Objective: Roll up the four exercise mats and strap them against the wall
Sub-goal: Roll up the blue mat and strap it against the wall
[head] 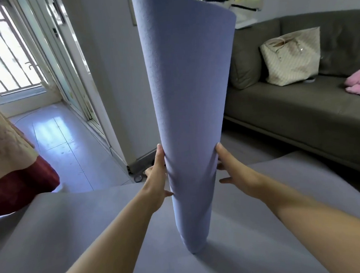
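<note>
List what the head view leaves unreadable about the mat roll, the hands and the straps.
- Rolled mat: top end cut off by the upper frame edge.
- Left hand and right hand: any fingers behind the roll are hidden by it.
- Flat mat underneath: runs past the lower edge; how many lie stacked cannot be told.
- Straps: none shows; the roll blocks part of the wall behind it.

Pale lavender-blue on the rolled mat (190, 114), centre frame. Greyer lilac on the flat mat (75, 227), bottom. Olive-brown on the sofa (289, 112), right. Cream with fine diagonal stripes on the tote bag (292, 59), upper right. Pink on the cloth (359, 81), right edge. Deep red on the cover (24, 184), left.
</note>
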The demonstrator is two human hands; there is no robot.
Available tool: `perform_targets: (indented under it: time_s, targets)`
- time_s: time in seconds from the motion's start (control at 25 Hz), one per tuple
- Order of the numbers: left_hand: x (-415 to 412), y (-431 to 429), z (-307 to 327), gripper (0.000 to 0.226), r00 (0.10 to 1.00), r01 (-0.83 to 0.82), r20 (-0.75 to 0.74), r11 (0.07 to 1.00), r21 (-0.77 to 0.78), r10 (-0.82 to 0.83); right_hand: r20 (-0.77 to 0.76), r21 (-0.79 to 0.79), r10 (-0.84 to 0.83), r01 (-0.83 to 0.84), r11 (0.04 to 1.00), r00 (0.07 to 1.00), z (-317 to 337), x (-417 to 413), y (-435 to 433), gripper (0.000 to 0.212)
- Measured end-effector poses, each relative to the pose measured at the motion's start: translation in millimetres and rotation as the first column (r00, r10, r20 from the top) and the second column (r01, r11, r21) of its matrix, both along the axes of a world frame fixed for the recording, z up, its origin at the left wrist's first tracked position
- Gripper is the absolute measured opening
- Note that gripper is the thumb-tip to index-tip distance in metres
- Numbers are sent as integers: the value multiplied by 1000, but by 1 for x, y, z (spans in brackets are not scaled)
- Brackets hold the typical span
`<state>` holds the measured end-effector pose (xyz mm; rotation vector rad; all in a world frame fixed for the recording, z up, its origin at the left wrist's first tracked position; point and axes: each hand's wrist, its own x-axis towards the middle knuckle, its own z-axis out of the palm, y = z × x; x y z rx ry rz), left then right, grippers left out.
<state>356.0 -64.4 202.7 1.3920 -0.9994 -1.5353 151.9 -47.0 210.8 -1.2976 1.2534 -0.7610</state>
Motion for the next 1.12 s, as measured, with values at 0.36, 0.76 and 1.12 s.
perform_targets:
  time_s: [0.36, 0.76, 1.12]
  targets:
    - [11, -7, 39, 30, 998, 45, -38, 971, -234, -55, 52, -260, -128, 137, 956, 990, 23, -11, 10, 52]
    - [24, 6, 123, 62, 962, 248, 160, 955, -165, -222, -253, -372, -90, -11, 928, 963, 86, -14, 26, 58]
    - [22, 32, 167, 98, 908, 403, 147, 914, -49, -393, 141, 294, 160, -195, 936, 977, 170, -39, 30, 155]
